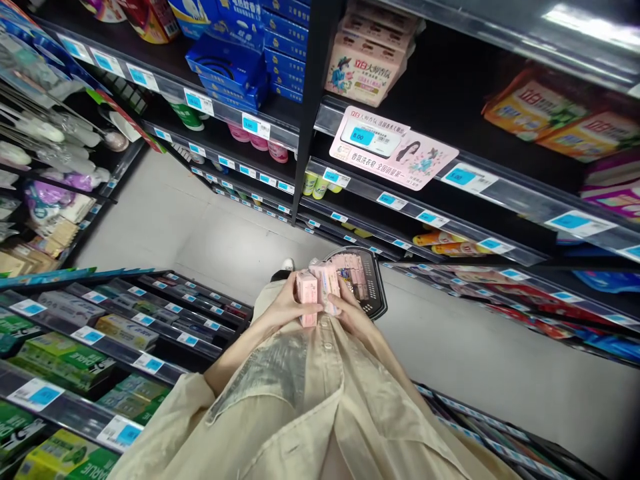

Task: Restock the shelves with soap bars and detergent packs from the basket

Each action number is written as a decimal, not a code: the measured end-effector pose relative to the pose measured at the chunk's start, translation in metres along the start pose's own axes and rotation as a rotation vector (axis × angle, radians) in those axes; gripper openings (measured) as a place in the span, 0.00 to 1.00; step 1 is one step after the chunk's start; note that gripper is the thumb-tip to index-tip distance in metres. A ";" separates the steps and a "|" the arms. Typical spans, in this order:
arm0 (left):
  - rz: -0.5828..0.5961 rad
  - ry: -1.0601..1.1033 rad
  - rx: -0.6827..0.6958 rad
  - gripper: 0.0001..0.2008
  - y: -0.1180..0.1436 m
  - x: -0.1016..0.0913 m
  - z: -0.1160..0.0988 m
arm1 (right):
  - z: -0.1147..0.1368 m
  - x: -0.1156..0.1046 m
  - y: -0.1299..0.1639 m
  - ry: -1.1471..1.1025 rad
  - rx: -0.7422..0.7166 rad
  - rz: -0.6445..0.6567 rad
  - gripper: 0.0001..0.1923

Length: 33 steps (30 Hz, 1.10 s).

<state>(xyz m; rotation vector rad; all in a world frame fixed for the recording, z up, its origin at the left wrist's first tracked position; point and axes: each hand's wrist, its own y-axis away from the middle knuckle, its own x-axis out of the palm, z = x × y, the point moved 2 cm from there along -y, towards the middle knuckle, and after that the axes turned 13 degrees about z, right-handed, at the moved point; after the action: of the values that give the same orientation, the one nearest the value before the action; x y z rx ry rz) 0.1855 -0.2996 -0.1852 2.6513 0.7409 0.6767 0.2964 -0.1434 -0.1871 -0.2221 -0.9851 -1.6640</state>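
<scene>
**Currently: Two Pink Boxes Held Between Both Hands**

Both hands are raised in front of the torso, over a beige shirt (pixel 310 400), in a shop aisle.

1. Left hand (pixel 287 303): the fingers are curled around the left side of a small pink box (pixel 307 298). The box stands upright, and its front face and lower edge show past the fingers. The grasp is closed on this box.

2. Right hand (pixel 350 310): the fingers wrap the right side of a second pink box (pixel 327 283), which sits slightly higher than the first and tilts towards the shelves. The grasp is closed on this box.

3. Relation: the two boxes lie side by side between the hands and appear to touch along their inner edges. Both project upward, beyond the fingertips.

4. Surroundings: a dark shopping basket (pixel 373 287) sits just beyond the right hand, with pink packaging visible inside it. A pink shelf sign (pixel 395 150) hangs from the shelf rail above. Matching pink cartons (pixel 367 67) are stacked on the upper shelf. Green packages (pixel 65 357) fill the low shelving on the left.
</scene>
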 end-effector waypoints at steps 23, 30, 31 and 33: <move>0.472 -0.210 -0.017 0.31 -0.013 -0.003 -0.011 | 0.079 -0.017 0.059 1.212 -0.632 0.084 0.22; 0.507 -0.096 0.034 0.32 -0.017 -0.008 -0.002 | 0.077 -0.006 0.066 1.375 -0.575 0.200 0.33; 0.512 -0.092 0.031 0.33 -0.017 -0.009 -0.001 | 0.078 -0.008 0.066 1.363 -0.542 0.192 0.34; 0.512 -0.096 0.016 0.34 -0.017 -0.008 0.001 | 0.081 -0.010 0.065 1.376 -0.466 0.191 0.35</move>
<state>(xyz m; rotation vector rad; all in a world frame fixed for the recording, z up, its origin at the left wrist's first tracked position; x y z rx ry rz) 0.1727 -0.2906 -0.1957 2.8817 0.0298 0.6551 0.3294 -0.0809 -0.1108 0.4807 0.4437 -1.3788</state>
